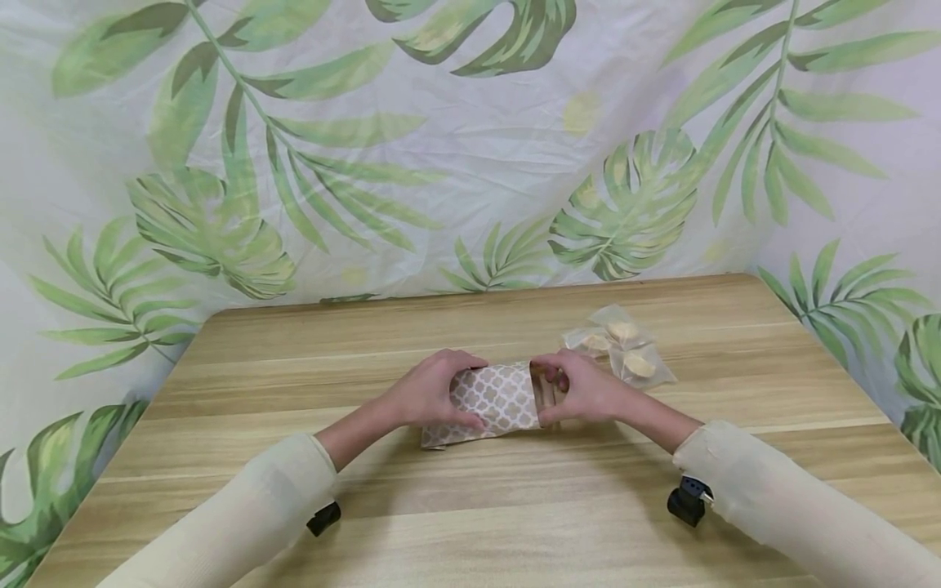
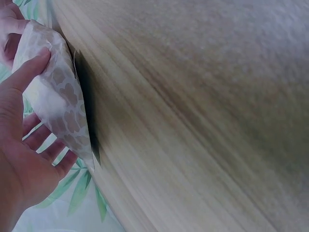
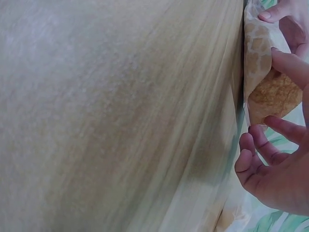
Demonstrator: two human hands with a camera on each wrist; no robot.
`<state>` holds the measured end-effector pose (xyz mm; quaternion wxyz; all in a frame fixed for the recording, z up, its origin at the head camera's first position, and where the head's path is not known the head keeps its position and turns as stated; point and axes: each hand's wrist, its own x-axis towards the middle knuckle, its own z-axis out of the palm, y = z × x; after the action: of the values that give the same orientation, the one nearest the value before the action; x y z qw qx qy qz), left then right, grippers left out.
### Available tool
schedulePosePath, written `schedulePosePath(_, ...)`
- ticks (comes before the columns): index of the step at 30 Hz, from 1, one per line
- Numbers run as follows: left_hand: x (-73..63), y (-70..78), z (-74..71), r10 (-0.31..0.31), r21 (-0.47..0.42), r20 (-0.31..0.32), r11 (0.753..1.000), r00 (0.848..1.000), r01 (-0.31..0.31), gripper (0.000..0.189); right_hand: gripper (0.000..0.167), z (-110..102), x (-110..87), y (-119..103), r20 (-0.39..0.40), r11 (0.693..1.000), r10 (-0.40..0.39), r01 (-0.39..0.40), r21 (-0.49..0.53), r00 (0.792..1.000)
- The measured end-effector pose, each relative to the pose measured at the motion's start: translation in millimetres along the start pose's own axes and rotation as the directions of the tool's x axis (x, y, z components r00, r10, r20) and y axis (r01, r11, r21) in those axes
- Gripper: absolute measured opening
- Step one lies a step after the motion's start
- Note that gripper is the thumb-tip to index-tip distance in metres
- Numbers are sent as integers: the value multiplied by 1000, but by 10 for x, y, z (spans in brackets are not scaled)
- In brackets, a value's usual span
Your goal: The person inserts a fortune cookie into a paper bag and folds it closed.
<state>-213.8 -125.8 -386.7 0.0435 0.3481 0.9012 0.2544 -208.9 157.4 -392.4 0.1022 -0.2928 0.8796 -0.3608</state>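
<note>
A paper bag [image 1: 503,400] with a tan and white lattice pattern lies on its side between the hands, its mouth facing right. The left hand [image 1: 434,388] grips its closed end, thumb on the near face and fingers behind. At the mouth, the right hand [image 1: 588,390] holds the rim, thumb on the near edge and other fingers curled at the far side. Inside the mouth, the right wrist view shows a golden-brown, rough-surfaced piece [image 3: 275,99] that looks like baked food. The left wrist view shows the bag's patterned face [image 2: 67,104] bulging.
Several clear packets [image 1: 639,365], each with a pale yellowish piece inside, lie just beyond the right hand. The wooden table [image 1: 470,531] has a leaf-print cloth [image 1: 492,163] hanging behind it. A black device [image 1: 687,502] sits under the right cuff.
</note>
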Motion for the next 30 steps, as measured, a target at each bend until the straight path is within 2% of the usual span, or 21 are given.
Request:
schedulePosePath(6, -7, -13, -1, -7, -1, -1, 1000, 1000, 7, 85, 77, -41, -34, -12, -32, 1000, -2, 2, 10, 999)
schedulePosePath(11, -17, -27, -5, 1, 10, -11, 1000, 1000, -1, 84, 77, -141, -77, -22, -80, 999, 29, -30, -22, 996)
schedulePosePath(17, -24, -21, -17, 8, 11, -11, 1000, 1000, -8, 82, 66, -273, -119, 12, -127, 998, 20, -27, -58, 992)
schedulePosePath(24, -32, -31, -9, 16, 20, -16, 1000, 1000, -16, 81, 59, -391, -179, 51, -229, 994, 32, -54, -91, 973)
schedulePosePath(30, -32, -35, -2, 18, 21, -20, 1000, 1000, -18, 81, 57, -470, -203, 78, -256, 989, 79, -109, -105, 964)
